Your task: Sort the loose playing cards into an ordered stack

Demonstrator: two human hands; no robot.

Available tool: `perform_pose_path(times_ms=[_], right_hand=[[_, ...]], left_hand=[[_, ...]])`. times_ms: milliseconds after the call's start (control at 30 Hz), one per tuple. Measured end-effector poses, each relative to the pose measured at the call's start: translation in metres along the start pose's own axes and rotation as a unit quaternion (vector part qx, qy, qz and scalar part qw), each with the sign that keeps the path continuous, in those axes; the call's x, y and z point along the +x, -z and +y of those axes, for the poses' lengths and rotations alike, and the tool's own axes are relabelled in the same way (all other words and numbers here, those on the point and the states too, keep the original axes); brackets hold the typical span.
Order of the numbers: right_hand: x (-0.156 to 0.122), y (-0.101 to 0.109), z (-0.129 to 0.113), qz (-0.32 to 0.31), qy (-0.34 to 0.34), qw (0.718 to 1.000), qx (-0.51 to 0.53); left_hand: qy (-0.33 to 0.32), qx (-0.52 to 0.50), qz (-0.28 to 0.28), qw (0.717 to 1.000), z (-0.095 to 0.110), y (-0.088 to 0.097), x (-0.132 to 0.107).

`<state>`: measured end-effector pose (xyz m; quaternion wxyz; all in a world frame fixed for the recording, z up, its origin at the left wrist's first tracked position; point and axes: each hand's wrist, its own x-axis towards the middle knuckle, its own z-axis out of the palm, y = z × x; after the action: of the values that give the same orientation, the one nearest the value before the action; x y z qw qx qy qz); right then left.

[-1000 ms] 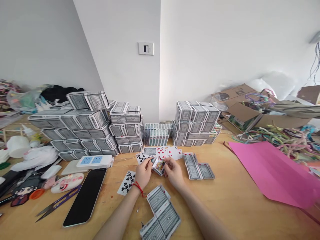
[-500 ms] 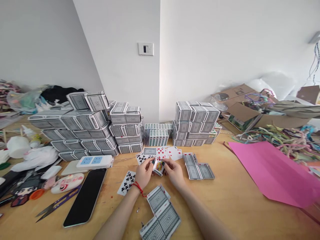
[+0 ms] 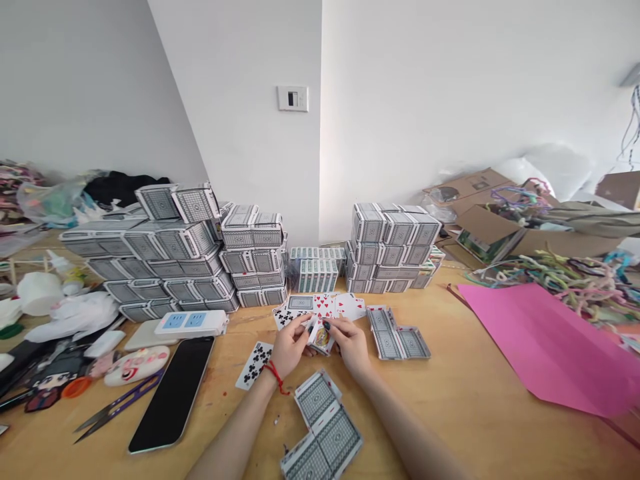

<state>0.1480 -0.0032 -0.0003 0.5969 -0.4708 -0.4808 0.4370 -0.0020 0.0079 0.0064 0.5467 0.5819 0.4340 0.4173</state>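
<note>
Between my hands is a playing card with a picture face, its edges bent up. My left hand grips its left side with thumb and fingers, a red string bracelet round the wrist. My right hand pinches the right side. Just beyond the fingers lie loose playing cards, some face up and one showing its back. A ten of clubs rests left of my left wrist. Nearest me lies an L-shaped piece of joined folded cards; a similar piece sits right of my right hand.
Stacks of folded-card blocks stand at the back left, more blocks at the back right. On the left are a phone, snips and a power strip. Pink paper and pipe cleaners lie right.
The picture card has turned and tilted slightly between my fingers. Both hands stay in nearly the same place; the view has shifted a little.
</note>
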Motion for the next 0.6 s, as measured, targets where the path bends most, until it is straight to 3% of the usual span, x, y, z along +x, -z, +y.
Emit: perform_pose_path(times_ms=[233,333,600], right_hand=[[0.0027,0.0043,0.0009,0.076,-0.095,0.980,0.156],[0.0050,0.0042,0.0029,0.077,-0.105,0.970,0.205],[0.0025,-0.0015,0.0054,0.094,-0.076,0.986,0.118]], left_hand=[[-0.024,0.002,0.005,1.000,0.0024,0.0006,-0.0012],[-0.022,0.008,0.018,1.000,0.0026,0.0009,-0.0006],[-0.080,0.105,0.107,0.985,0.0017,0.0036,-0.0018]])
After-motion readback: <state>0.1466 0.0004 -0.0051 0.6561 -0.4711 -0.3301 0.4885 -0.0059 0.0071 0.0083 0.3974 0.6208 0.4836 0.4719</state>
